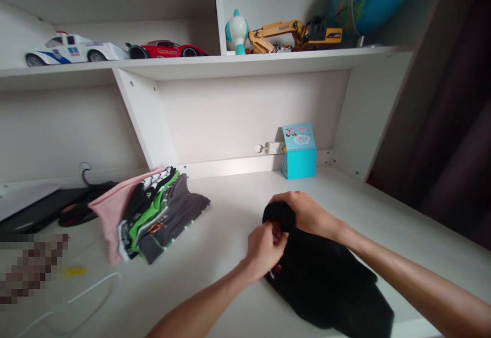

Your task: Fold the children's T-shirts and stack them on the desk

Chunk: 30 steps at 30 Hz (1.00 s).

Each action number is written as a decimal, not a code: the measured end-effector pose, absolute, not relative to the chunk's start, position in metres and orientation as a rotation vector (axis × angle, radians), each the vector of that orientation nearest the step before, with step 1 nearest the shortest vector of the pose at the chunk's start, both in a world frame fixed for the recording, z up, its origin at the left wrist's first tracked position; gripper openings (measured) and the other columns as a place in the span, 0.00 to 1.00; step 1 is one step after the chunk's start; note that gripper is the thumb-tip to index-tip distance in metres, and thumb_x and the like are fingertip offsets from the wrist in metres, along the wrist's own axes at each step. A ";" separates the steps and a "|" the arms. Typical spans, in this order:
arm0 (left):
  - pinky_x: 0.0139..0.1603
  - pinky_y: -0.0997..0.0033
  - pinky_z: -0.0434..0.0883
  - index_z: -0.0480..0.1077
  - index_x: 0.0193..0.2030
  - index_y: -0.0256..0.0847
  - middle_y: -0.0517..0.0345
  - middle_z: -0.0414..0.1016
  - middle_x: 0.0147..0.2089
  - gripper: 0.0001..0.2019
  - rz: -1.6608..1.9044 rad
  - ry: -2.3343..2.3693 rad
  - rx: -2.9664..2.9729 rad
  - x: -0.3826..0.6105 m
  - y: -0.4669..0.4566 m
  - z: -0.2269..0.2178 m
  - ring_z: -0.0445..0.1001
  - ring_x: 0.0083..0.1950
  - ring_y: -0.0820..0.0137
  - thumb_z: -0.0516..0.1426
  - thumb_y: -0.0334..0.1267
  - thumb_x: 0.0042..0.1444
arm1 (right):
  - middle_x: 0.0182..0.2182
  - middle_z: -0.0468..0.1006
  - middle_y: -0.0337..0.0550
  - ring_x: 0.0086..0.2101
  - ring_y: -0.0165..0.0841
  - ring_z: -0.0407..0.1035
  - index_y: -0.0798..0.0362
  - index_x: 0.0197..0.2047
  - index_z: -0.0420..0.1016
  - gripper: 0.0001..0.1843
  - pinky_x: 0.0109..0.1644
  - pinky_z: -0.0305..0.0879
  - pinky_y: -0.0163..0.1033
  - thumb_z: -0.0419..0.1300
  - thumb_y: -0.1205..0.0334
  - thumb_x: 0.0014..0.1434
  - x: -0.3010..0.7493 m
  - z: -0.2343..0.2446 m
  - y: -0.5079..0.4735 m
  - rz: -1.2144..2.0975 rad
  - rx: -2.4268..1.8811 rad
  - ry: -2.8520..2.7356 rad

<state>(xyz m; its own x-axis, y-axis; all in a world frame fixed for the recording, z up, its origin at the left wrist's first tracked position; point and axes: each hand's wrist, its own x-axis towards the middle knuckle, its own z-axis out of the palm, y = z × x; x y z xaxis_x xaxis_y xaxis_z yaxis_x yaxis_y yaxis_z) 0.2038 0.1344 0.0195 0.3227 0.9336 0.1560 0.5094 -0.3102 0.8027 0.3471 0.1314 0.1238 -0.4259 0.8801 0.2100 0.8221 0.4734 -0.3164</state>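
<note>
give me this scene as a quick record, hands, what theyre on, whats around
left hand: gripping the black garment near its bunched end
right hand: wrapped over that bunched end, touching the left hand
surface: white desk, garment lying flat on it
beside: folded clothes stack in grey, green and pink, left of the hands
behind: teal box next to a wall socket
shelf above: police toy car, red toy sports car, yellow toy excavator, globe

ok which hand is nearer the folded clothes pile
Left. Left hand is right of the folded clothes pile; right hand is farther right, on the black garment.
</note>
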 end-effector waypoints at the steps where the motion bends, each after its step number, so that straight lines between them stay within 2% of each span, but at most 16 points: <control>1: 0.38 0.65 0.67 0.65 0.31 0.40 0.53 0.73 0.31 0.09 0.842 1.228 1.923 0.196 0.138 0.020 0.72 0.35 0.64 0.54 0.44 0.53 | 0.33 0.79 0.42 0.37 0.38 0.72 0.50 0.37 0.75 0.22 0.37 0.62 0.34 0.51 0.76 0.39 0.357 0.123 0.131 0.284 -1.396 -2.361; 2: 0.39 0.66 0.67 0.65 0.31 0.40 0.53 0.73 0.32 0.08 0.851 1.149 1.867 0.188 0.140 0.024 0.73 0.36 0.65 0.52 0.42 0.54 | 0.33 0.79 0.42 0.37 0.39 0.72 0.50 0.36 0.75 0.21 0.37 0.63 0.35 0.51 0.75 0.39 0.366 0.123 0.131 0.320 -1.368 -2.335; 4: 0.40 0.67 0.68 0.65 0.36 0.40 0.52 0.72 0.40 0.08 0.858 0.935 1.678 0.177 0.135 0.039 0.73 0.42 0.66 0.51 0.42 0.56 | 0.33 0.78 0.42 0.37 0.40 0.71 0.51 0.35 0.74 0.19 0.37 0.63 0.36 0.51 0.74 0.40 0.378 0.124 0.129 0.342 -1.343 -2.260; 5: 0.42 0.67 0.68 0.64 0.41 0.41 0.51 0.71 0.45 0.10 0.850 0.824 1.590 0.175 0.130 0.048 0.71 0.46 0.66 0.53 0.43 0.55 | 0.32 0.78 0.43 0.36 0.40 0.71 0.52 0.34 0.74 0.17 0.36 0.63 0.36 0.51 0.73 0.41 0.380 0.125 0.129 0.344 -1.335 -2.233; 7: 0.47 0.65 0.67 0.60 0.51 0.43 0.50 0.67 0.52 0.22 0.823 0.637 1.508 0.181 0.119 0.065 0.68 0.52 0.64 0.59 0.43 0.49 | 0.28 0.77 0.43 0.33 0.39 0.71 0.53 0.30 0.71 0.13 0.34 0.62 0.36 0.51 0.72 0.41 0.372 0.125 0.126 0.352 -1.322 -2.223; 9: 0.50 0.65 0.66 0.62 0.51 0.42 0.51 0.69 0.51 0.28 0.840 0.563 1.523 0.194 0.113 0.074 0.67 0.53 0.62 0.64 0.40 0.43 | 0.22 0.73 0.40 0.27 0.35 0.68 0.53 0.26 0.67 0.08 0.30 0.58 0.34 0.51 0.71 0.40 0.355 0.126 0.124 0.361 -1.308 -2.276; 11: 0.47 0.66 0.67 0.67 0.44 0.38 0.53 0.72 0.44 0.20 0.910 0.659 1.552 0.205 0.113 0.073 0.69 0.48 0.61 0.64 0.38 0.43 | 0.19 0.69 0.36 0.24 0.31 0.64 0.53 0.24 0.63 0.06 0.28 0.55 0.33 0.51 0.72 0.39 0.340 0.129 0.121 0.378 -1.274 -2.312; 14: 0.40 0.69 0.67 0.69 0.35 0.37 0.57 0.72 0.35 0.08 0.972 0.890 1.649 0.202 0.121 0.063 0.70 0.40 0.64 0.59 0.32 0.45 | 0.20 0.66 0.35 0.24 0.28 0.60 0.52 0.22 0.59 0.05 0.26 0.52 0.31 0.50 0.71 0.40 0.339 0.136 0.115 0.346 -1.214 -2.285; 17: 0.37 0.73 0.66 0.70 0.31 0.38 0.58 0.69 0.32 0.07 0.948 0.992 1.921 0.180 0.124 0.056 0.68 0.35 0.69 0.55 0.26 0.44 | 0.22 0.66 0.35 0.24 0.27 0.60 0.52 0.24 0.59 0.05 0.26 0.53 0.31 0.49 0.71 0.41 0.359 0.145 0.106 0.369 -1.231 -2.180; 19: 0.39 0.74 0.65 0.69 0.29 0.38 0.57 0.68 0.34 0.08 0.968 0.995 2.033 0.166 0.121 0.057 0.68 0.36 0.70 0.53 0.24 0.45 | 0.21 0.65 0.34 0.23 0.27 0.59 0.51 0.24 0.58 0.05 0.24 0.53 0.30 0.48 0.71 0.42 0.372 0.148 0.101 0.494 -1.239 -2.125; 22: 0.40 0.75 0.65 0.68 0.38 0.40 0.57 0.69 0.37 0.13 0.949 0.953 1.982 0.151 0.112 0.066 0.68 0.39 0.71 0.49 0.24 0.49 | 0.20 0.62 0.33 0.23 0.26 0.58 0.51 0.24 0.55 0.05 0.22 0.51 0.29 0.49 0.70 0.44 0.380 0.150 0.094 0.624 -1.220 -2.153; 24: 0.38 0.76 0.65 0.65 0.46 0.42 0.59 0.70 0.37 0.17 0.887 0.956 1.921 0.145 0.105 0.077 0.69 0.37 0.72 0.47 0.25 0.52 | 0.22 0.65 0.33 0.24 0.26 0.60 0.51 0.29 0.59 0.05 0.24 0.54 0.29 0.53 0.68 0.47 0.381 0.150 0.092 0.675 -1.221 -2.226; 27: 0.41 0.76 0.65 0.64 0.50 0.44 0.60 0.72 0.40 0.19 0.765 1.026 2.005 0.132 0.093 0.093 0.70 0.41 0.70 0.50 0.28 0.51 | 0.24 0.71 0.33 0.26 0.29 0.65 0.50 0.36 0.66 0.11 0.26 0.57 0.30 0.60 0.65 0.46 0.388 0.149 0.088 0.630 -1.356 -2.370; 30: 0.45 0.73 0.64 0.68 0.46 0.46 0.59 0.74 0.44 0.20 0.489 1.140 2.198 0.113 0.084 0.100 0.70 0.45 0.64 0.56 0.30 0.43 | 0.20 0.72 0.34 0.24 0.30 0.67 0.49 0.25 0.71 0.05 0.26 0.59 0.32 0.58 0.70 0.47 0.413 0.151 0.082 0.494 -1.528 -2.479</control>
<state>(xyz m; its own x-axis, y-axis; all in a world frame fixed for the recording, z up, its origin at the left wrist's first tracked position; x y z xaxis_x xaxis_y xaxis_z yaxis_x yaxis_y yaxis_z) 0.1129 0.0842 0.0999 0.5616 0.8262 0.0451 0.6017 -0.4453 0.6631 0.4133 0.0819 0.1507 -0.4519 0.8920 -0.0146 0.8293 0.4140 -0.3754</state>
